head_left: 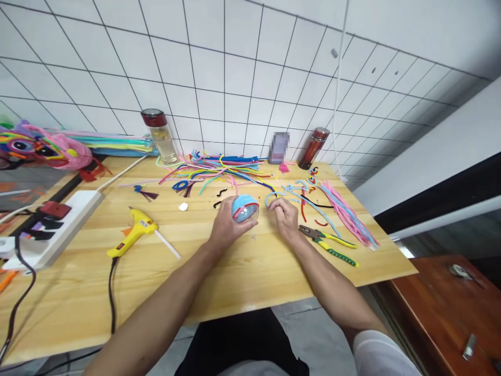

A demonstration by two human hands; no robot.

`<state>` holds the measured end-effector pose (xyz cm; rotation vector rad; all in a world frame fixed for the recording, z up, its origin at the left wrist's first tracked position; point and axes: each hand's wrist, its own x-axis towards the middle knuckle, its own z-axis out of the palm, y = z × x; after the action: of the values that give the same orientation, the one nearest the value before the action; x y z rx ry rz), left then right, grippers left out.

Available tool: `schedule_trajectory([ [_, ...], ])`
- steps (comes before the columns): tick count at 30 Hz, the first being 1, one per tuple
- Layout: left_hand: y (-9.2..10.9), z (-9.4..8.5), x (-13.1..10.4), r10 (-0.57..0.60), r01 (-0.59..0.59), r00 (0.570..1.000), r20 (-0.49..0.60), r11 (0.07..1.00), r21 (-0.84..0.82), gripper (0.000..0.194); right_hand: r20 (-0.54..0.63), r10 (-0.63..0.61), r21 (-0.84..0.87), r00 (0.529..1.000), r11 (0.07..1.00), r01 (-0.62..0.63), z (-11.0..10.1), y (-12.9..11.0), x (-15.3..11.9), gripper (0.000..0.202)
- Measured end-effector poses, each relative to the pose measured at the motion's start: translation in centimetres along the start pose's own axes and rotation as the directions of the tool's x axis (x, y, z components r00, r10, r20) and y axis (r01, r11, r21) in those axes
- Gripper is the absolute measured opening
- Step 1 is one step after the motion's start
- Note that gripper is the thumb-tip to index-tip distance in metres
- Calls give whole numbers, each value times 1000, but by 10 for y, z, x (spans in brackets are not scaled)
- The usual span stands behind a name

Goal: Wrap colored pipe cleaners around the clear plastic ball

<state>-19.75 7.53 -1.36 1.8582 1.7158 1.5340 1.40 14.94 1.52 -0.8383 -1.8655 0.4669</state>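
Note:
My left hand (226,224) grips a clear plastic ball (245,209) wrapped with light blue and red pipe cleaner, resting on the wooden table (242,277). My right hand (285,216) pinches the end of a light blue pipe cleaner (274,196) that curls from the ball toward the right. Both hands are at the table's middle.
A yellow glue gun (135,233) lies to the left with its black cord. Yellow-handled pliers (329,242) lie right of my right hand. Loose coloured pipe cleaners (219,169) spread at the back, pink ones (346,214) on the right. A power strip (58,230) sits far left, two bottles (161,136) at the wall.

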Motion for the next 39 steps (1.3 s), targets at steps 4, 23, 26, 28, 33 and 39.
schedule_trajectory([
  [4, 0, 2, -1, -7, 7, 1000, 16, 1000, -6, 88, -24, 1, -7, 1000, 1000, -1, -3, 3, 3, 21],
  [23, -2, 1, -3, -47, 50, 997, 58, 998, -43, 94, -25, 55, -53, 998, 997, -56, -3, -1, 3, 23],
  [26, -2, 0, -2, -78, 81, 995, 58, 996, -44, 93, -25, 59, -44, 998, 997, -61, -3, 3, 4, 23],
  [28, -2, -1, -1, -91, 94, 994, 55, 995, -42, 92, -17, 64, -50, 998, 997, -65, -3, 4, 3, 24],
  [33, 1, -5, 1, -130, 135, 987, 99, 990, -46, 97, 32, 115, -77, 993, 991, -112, 3, 4, 1, 27],
  [39, 5, -10, 3, -164, 169, 981, 104, 985, -44, 86, 47, 107, -21, 993, 994, -106, 10, 5, 2, 31],
])
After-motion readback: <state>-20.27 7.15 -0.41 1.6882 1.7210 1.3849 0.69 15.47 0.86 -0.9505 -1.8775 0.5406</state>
